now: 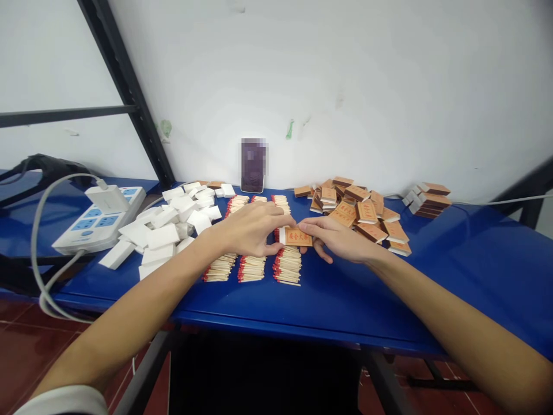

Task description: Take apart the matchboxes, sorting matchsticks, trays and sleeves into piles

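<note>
A brown matchbox [299, 237] with red lettering is held between my two hands over the match rows. Its white inner tray [282, 236] sticks out of the left end of the sleeve. My left hand [257, 226] has thumb and fingers closed on that tray end. On the sleeve's right end, the thumb and fingers of my right hand [339, 237] pinch the box. Beneath lie rows of red-tipped matches [287, 266], partly covered by my left hand. Whether matches are inside the box is hidden.
White matchbox trays [162, 235] are heaped on the left, and brown matchboxes [365, 212] on the right. Several boxes are stacked [432, 200] farther right. A phone [253, 167] leans against the wall. A power strip [93, 222] with cables occupies the blue table's [345, 311] left side.
</note>
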Available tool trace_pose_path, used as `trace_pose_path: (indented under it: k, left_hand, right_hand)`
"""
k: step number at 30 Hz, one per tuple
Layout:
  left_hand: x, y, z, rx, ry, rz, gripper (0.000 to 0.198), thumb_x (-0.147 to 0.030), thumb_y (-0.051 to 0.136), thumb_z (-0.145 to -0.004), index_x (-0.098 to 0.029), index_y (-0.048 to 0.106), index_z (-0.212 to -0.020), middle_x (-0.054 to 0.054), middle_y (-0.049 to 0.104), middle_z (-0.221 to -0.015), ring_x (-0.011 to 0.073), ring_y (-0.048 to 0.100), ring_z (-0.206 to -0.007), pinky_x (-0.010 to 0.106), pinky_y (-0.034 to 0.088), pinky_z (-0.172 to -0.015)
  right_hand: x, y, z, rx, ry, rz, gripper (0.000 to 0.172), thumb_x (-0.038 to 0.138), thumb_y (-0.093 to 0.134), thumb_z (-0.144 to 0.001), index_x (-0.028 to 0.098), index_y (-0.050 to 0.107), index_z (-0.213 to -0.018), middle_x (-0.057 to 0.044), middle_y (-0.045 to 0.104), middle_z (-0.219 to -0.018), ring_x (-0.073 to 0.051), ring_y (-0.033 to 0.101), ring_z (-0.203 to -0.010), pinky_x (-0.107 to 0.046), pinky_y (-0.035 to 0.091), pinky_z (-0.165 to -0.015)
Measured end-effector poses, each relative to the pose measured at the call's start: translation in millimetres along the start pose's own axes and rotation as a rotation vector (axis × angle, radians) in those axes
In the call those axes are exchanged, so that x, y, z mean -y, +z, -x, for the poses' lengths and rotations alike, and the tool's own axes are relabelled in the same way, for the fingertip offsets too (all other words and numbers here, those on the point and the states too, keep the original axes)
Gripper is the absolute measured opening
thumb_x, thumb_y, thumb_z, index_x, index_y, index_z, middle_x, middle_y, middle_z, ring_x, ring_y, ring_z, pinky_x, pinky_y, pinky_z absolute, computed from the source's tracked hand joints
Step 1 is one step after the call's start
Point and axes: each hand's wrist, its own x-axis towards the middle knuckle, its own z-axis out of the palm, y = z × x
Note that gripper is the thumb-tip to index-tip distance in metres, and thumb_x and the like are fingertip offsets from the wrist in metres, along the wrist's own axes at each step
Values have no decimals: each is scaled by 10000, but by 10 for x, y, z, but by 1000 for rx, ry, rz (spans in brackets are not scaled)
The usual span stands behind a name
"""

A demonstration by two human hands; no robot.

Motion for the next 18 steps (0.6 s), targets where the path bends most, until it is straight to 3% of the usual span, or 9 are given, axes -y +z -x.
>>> trace_pose_path:
  k: [4, 8, 12, 18]
  left_hand:
    - [5, 37, 0, -16, -31, 3, 298, -278, 586, -828, -181, 642, -1104, 60, 677, -912, 204, 594, -850, 332, 452, -767]
    - [18, 61, 8, -35, -57, 40, 266, -273, 592, -798, -180, 646, -1041, 48, 666, -861, 194, 590, -806, 325, 450, -746]
    - [18, 60, 10, -49, -82, 87, 276, -263, 593, -775, -181, 639, -1034, 36, 668, -843, 188, 591, -787, 330, 457, -746]
    - [18, 35, 8, -12, -99, 121, 233, -264, 613, -746, -191, 637, -966, 21, 695, -850, 181, 604, -780, 319, 439, -725]
  right_hand:
    - [59, -19, 57, -76, 1, 163, 426, 573, 439, -955, 196, 546, -1121, 19, 621, -681, -94, 442, -360, -263, 310, -417]
    - [63, -52, 101, -201, -223, 448, 513, 563, 673, -819, 207, 584, -1176, -59, 645, -1013, -120, 529, -582, -296, 438, -560]
    - [5, -71, 89, -190, -429, 595, 426, 393, 698, -822, 212, 591, -1192, -76, 645, -1063, -162, 563, -714, -328, 475, -666]
    - [-39, -155, 92, -124, -414, 613, 454, 397, 667, -851, 211, 584, -1258, -83, 673, -1075, -191, 607, -776, -346, 493, -698]
